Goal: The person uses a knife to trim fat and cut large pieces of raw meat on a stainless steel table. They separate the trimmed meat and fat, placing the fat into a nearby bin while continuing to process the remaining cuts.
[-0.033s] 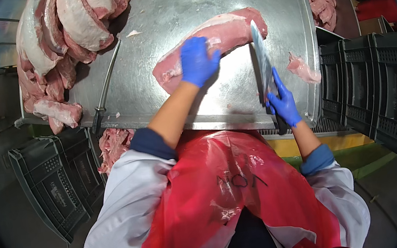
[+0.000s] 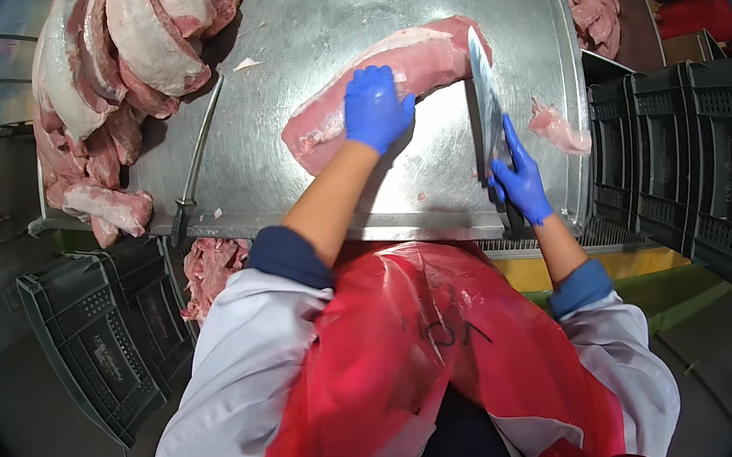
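A long pale-pink pork loin [image 2: 429,58] lies slantwise on the metal table [image 2: 329,0], with a whitish fat strip along its top. My gloved left hand [image 2: 377,110] presses on its middle, fingers together and bent over the meat, thumb at the near side. In my gloved right hand [image 2: 524,191] is a long knife [image 2: 485,90], gripped by its dark handle with the index finger stretched along it. The blade points away from me, and its tip overlaps the loin's right end in view; whether it touches, I cannot tell. A loose meat scrap [image 2: 558,127] lies right of the knife.
Several large meat cuts [image 2: 146,36] are piled at the far left. A sharpening steel [image 2: 201,148] lies beside them. Meat pieces fill a metal bin [image 2: 633,22] at right. Dark crates [image 2: 664,164] stand right, another crate [image 2: 105,338] lower left, near meat trimmings [image 2: 214,270].
My left hand has slid slightly right along the loin, its fingers now closer together. The knife tip has shifted a little right and away from me. The loin has stayed nearly in place.
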A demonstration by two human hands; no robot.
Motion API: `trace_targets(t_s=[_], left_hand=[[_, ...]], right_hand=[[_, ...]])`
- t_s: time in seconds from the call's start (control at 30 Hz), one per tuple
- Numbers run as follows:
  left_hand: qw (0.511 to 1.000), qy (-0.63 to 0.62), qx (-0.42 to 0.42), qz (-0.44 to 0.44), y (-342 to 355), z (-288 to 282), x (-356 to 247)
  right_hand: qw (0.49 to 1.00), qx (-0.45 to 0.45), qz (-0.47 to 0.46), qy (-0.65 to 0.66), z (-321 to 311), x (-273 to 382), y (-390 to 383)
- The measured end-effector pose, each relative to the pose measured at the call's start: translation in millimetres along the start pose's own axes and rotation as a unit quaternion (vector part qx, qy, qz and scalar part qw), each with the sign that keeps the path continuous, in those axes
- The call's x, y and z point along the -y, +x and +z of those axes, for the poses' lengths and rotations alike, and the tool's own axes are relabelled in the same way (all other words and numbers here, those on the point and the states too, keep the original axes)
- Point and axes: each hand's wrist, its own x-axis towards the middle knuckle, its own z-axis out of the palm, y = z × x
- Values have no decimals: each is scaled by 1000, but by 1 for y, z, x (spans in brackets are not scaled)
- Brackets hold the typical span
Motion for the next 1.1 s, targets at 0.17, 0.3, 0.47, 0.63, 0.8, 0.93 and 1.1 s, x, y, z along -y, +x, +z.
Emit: trace_targets(t_s=[0.17,0.3,0.47,0.63,0.8,0.93,1.1], left_hand=[[988,-43,77,-126,37,9,5],[974,-83,112,-177,46,-5,4],[963,-121,115,-211,43,0,19],[956,-179,97,-212,39,-5,20],[928,-269,114,-231,42,-4,39],[920,-304,119,-217,45,-29,45],[913,-325,138,-202,51,-38,56]], right_hand=[[991,-44,-65,112,33,-8,67],[997,-13,-77,3,79,-1,116],[991,88,-29,-91,98,-4,98],[981,127,-47,-137,90,-18,90],[984,142,-22,-102,104,13,108],[974,190,-29,-119,94,-3,57],[974,179,-25,-134,121,25,106]])
